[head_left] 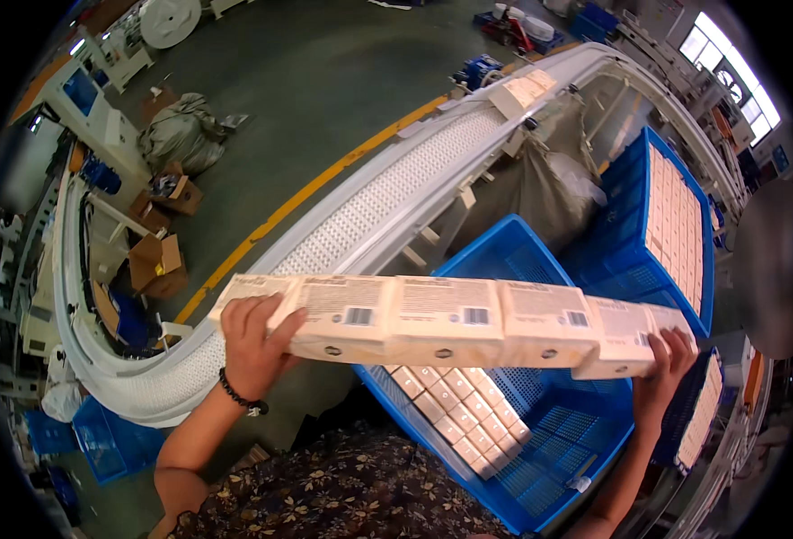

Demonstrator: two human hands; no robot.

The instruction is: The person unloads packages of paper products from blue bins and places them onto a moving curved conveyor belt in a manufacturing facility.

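A row of several cream-coloured, soft-looking packs (pixel 446 321) with printed labels and barcodes stretches between my hands. My left hand (pixel 259 325) grips the left end, thumb on the near face. At the other end, my right hand (pixel 668 357) presses its fingers on the last pack. The row is held above a blue plastic crate (pixel 414 429), hiding part of it. Inside that crate, rows of similar packs (pixel 465 415) fill the left part, and the mesh floor shows on the right. The second-last pack on the right hangs slightly lower than those beside it.
A curved white conveyor (pixel 396 184) runs beyond the crate, carrying another group of packs (pixel 524 90). A second blue crate (pixel 634 235), filled with packs, stands at the right. Cardboard boxes (pixel 158 265) and a grey sack (pixel 183 135) lie on the floor at left.
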